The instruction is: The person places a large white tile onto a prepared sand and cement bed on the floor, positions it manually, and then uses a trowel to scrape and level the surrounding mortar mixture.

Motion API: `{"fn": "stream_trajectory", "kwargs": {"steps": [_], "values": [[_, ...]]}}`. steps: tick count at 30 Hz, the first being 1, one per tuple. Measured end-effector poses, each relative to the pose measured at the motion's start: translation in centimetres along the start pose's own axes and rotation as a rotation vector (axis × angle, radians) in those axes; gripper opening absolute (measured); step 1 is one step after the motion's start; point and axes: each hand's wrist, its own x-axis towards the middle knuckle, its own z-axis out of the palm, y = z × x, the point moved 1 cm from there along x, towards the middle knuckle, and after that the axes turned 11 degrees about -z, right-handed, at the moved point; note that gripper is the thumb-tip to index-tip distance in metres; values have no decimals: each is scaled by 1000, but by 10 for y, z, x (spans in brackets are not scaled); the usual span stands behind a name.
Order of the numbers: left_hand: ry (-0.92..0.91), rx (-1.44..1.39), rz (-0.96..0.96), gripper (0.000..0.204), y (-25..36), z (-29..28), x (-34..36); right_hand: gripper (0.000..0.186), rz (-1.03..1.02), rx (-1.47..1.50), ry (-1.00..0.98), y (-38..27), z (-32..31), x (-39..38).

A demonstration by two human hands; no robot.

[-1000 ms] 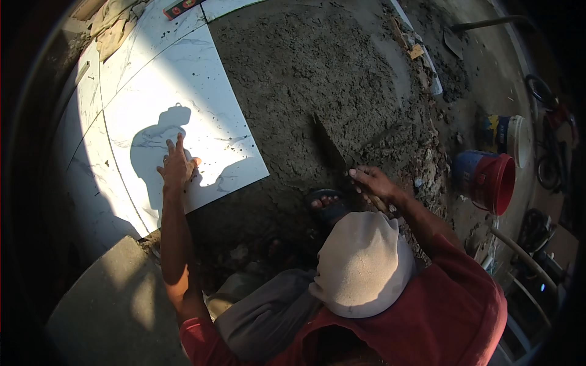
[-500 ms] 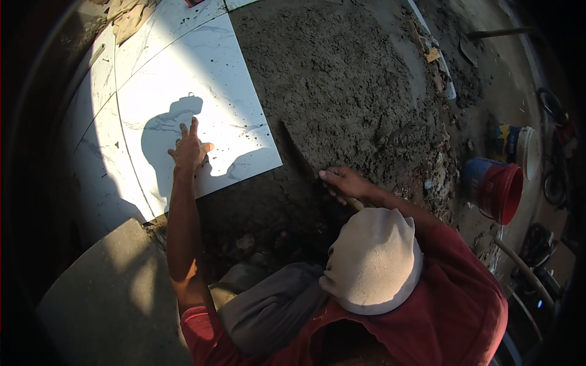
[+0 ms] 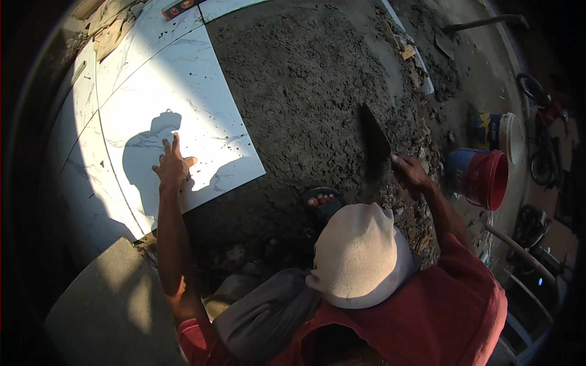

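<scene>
My left hand [image 3: 174,168] lies spread on a white marble-patterned tile [image 3: 207,91], its fingers apart and nothing in them. A shadow falls across the tile around it, and dark specks of mortar dot the tile's surface. To the right, my right hand [image 3: 410,172] is closed around the handle end of a trowel [image 3: 376,135]. The trowel's dark, pointed blade is over the rough grey mortar bed [image 3: 293,79], pointing away from me; whether it touches the mortar I cannot tell. The trowel's handle is mostly hidden by my fingers.
A red bucket [image 3: 492,180] and a pale bucket [image 3: 511,139] lie tipped at the right. Beyond them is a long-handled tool [image 3: 482,24]. A spirit level [image 3: 180,7] rests on the far tiles. My sandalled foot [image 3: 322,200] stands on the mortar's near side. A concrete slab [image 3: 104,299] is near left.
My right hand has swung the trowel to the right, away from the tile's edge. My left hand stays on the tile. The view has shifted slightly, and my sandalled foot now shows.
</scene>
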Motion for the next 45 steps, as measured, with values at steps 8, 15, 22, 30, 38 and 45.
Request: {"fn": "stream_trajectory", "kwargs": {"steps": [8, 15, 22, 30, 38, 45], "values": [[-5, 20, 10, 94, 2, -1, 3, 43, -119, 206, -96, -31, 100, 4], [-7, 31, -20, 95, -1, -10, -6, 45, -86, 152, -190, -53, 118, 55], [2, 28, -5, 96, -2, -5, -3, 47, -1, 150, 37, -11, 61, 20], [-19, 3, -3, 96, 3, -5, -1, 41, -581, -640, 123, -122, 29, 114], [-30, -39, -3, 96, 5, -3, 0, 39, -477, -726, 188, -154, -50, 219], [-38, 52, -31, 100, 11, -11, -1, 40, -698, -1035, -364, -131, -48, 191]]}}
